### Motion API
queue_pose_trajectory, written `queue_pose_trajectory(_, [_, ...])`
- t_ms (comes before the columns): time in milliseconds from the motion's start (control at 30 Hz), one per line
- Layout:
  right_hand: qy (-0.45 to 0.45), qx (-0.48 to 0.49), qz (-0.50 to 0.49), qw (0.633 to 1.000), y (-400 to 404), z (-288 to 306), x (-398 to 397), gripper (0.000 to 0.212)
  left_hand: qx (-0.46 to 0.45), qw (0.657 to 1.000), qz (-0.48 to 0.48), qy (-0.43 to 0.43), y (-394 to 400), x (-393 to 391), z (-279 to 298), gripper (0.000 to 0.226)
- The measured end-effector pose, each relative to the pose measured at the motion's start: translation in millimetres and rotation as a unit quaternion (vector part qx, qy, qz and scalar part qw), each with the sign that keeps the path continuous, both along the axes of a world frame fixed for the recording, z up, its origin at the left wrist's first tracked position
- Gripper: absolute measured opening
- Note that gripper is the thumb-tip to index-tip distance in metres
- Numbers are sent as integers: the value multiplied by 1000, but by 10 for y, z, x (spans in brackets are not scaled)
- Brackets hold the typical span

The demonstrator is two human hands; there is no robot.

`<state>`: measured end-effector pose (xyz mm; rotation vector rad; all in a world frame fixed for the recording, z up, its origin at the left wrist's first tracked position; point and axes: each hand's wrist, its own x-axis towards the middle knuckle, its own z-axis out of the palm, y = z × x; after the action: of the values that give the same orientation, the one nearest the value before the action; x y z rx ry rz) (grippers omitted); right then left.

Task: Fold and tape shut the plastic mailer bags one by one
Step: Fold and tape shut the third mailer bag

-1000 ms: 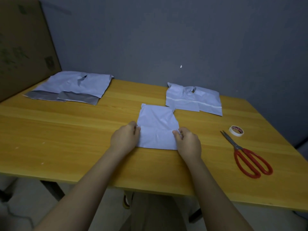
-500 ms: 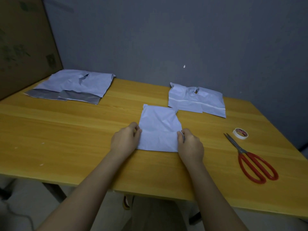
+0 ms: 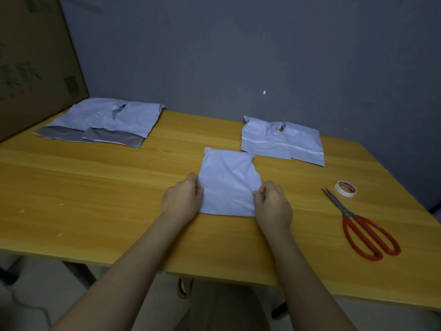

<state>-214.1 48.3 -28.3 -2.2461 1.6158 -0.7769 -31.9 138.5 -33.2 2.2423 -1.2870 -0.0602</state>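
Holding the folded mailer bag (image 3: 229,185) at its two side edges, the left hand (image 3: 182,199) and the right hand (image 3: 273,204) are seen in nearly the same posture as one second ago. Very little is changed in that time: the bag is kept flat on the table (image 3: 119,187), near its front edge, and only the view is shifted slightly. The left grip is closed, with the fingers curled on the left edge of the bag. The right grip is also closed, and the right edge appears to be pinched between thumb and fingers, a little more tightly than before.

From this it is judged that the fold is being pressed and held in form, and that the taping step is not yet begun. The tape roll (image 3: 345,188) is left untouched on the table at the right, well apart from the bag, and the red scissors (image 3: 358,225) are lying just beside it.

Two bags (image 3: 282,142) with a pale strip across them are placed behind the folded one, near the wall. A pile of unfolded bags (image 3: 105,120) with grey flaps is waiting at the far left.

For the next move one hand is probably needed for the tape, so the fold must be held by the other hand alone; the creased plastic may spring open if it is released.
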Motion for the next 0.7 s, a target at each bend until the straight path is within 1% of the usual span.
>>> queue_pose_trajectory(167, [17,-5,-7,1000,0,-3,1,18,53,997,12,-46,-47,-56,47,19])
queue_pose_trajectory(400, [102,-8,-22,995,-44,19,50,21,89,990,34,-100,-47,-133,115,13])
queue_pose_trajectory(600, [136,-27,-28,990,-27,-14,59,24,138,973,31,-182,-40,-216,142,18])
queue_pose_trajectory(700, [140,-30,-27,989,-26,-30,54,25,160,965,39,-203,-51,-249,133,20])
